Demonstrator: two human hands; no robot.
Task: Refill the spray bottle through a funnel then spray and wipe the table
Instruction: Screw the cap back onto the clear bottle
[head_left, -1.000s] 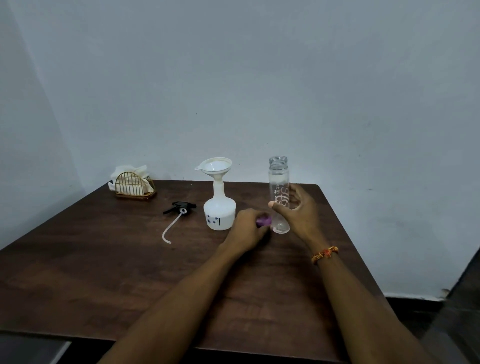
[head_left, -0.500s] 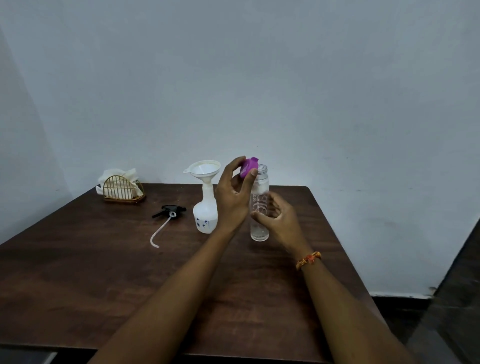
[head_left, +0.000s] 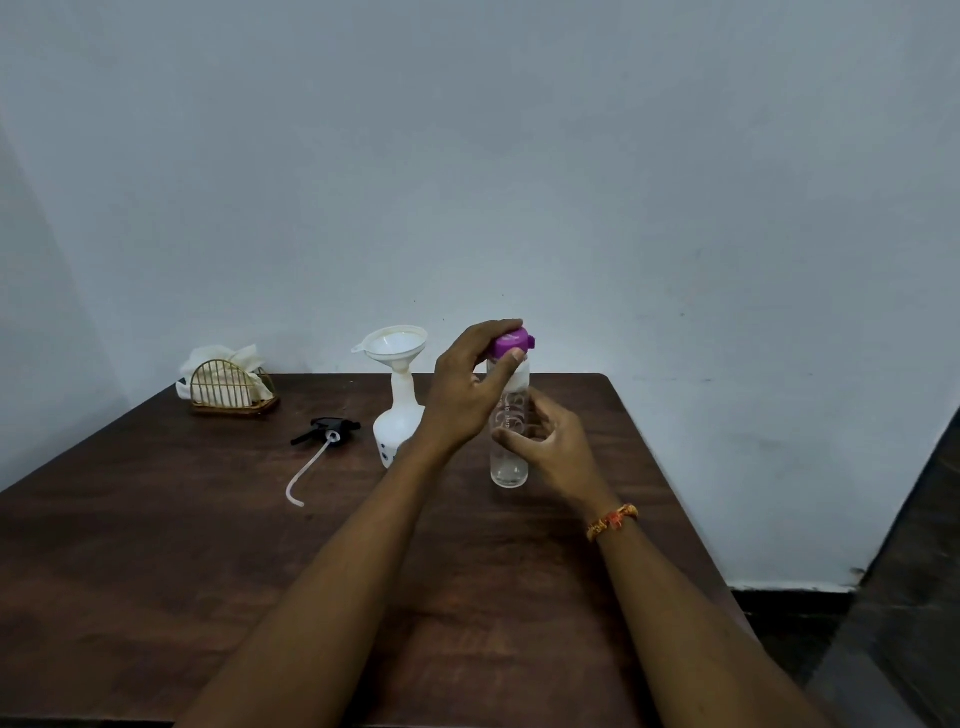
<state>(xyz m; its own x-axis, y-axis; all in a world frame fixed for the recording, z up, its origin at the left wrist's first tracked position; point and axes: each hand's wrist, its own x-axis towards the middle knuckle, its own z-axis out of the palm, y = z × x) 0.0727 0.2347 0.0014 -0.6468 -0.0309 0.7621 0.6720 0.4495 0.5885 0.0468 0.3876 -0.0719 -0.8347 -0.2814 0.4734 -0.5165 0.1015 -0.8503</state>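
Note:
A white spray bottle (head_left: 397, 426) stands on the dark wooden table (head_left: 208, 545) with a white funnel (head_left: 395, 343) in its neck. Its black spray head (head_left: 327, 430), with a white dip tube, lies on the table to the left. Right of it stands a clear water bottle (head_left: 510, 457). My left hand (head_left: 467, 389) holds a purple cap (head_left: 511, 344) on top of the clear bottle's neck. My right hand (head_left: 550, 441) grips the clear bottle's body from the right side.
A gold wire holder with white tissues (head_left: 228, 387) sits at the table's back left corner. A pale wall rises behind the table. The table's right edge drops to a dark floor (head_left: 883, 623).
My left hand picked the purple cap up from the table, lifted it and brought it onto the clear bottle's mouth. My right hand stayed on the bottle.

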